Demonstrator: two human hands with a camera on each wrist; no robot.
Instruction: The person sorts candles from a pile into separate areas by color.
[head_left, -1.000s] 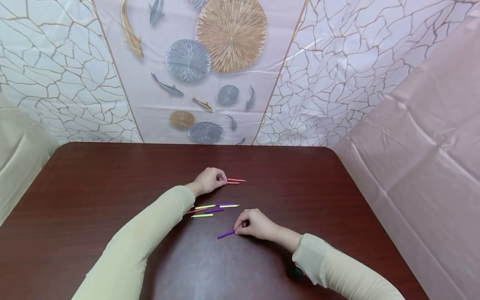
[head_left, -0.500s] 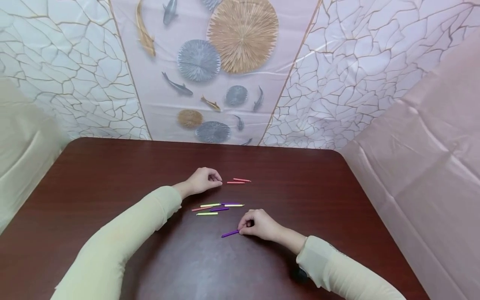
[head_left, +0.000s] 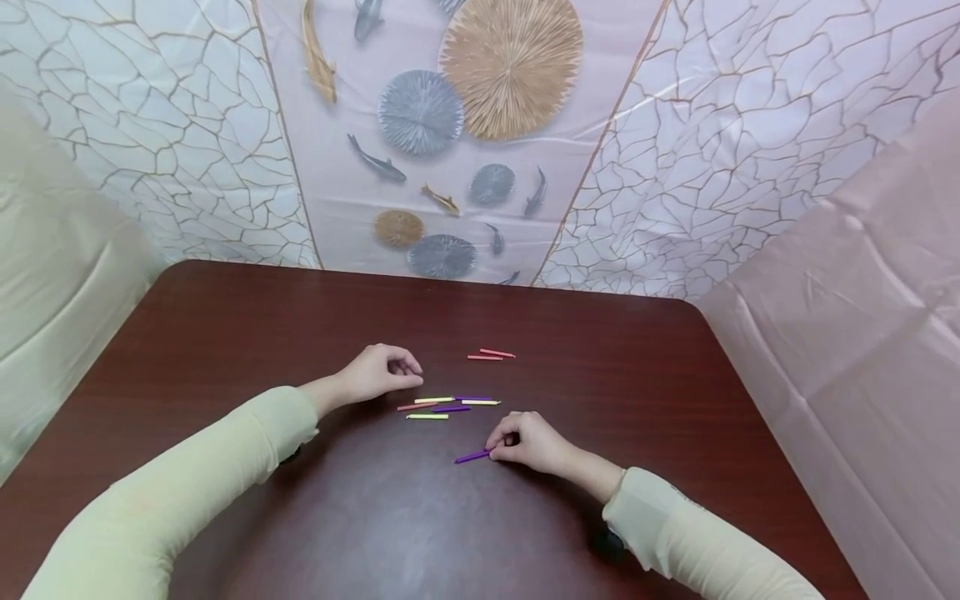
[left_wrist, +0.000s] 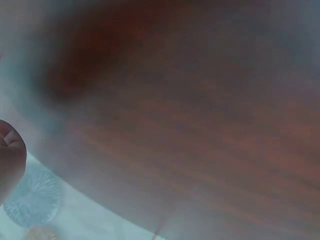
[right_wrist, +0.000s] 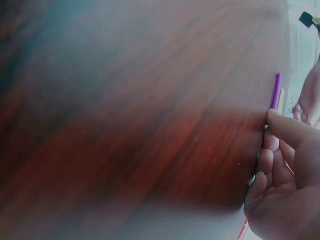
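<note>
In the head view my right hand (head_left: pixel 531 440) pinches a thin purple candle (head_left: pixel 469 457) at its right end, between thumb and fingertips, low over the dark table. The right wrist view also shows this purple candle (right_wrist: pixel 276 91) sticking out past the thumb. My left hand (head_left: pixel 377 372) holds nothing; its fingers are loosely bent, just left of a loose group of candles. Among that group lie a yellow candle (head_left: pixel 427 417), an orange-red candle (head_left: pixel 417 407) and a purple candle (head_left: pixel 452 409), roughly sideways. Only part of the left hand (left_wrist: pixel 11 155) shows in its wrist view.
Two pinkish-red candles (head_left: pixel 485 357) lie close together farther back on the brown table (head_left: pixel 600 358). Patterned cloth (head_left: pixel 450 208) hangs behind the table's far edge, and a pale pink cloth (head_left: pixel 862 350) borders the right side.
My left hand has let go near the two pinkish-red candles and drawn back to the left and nearer. My right hand keeps its pinch on the purple candle. The head view has shifted slightly.
</note>
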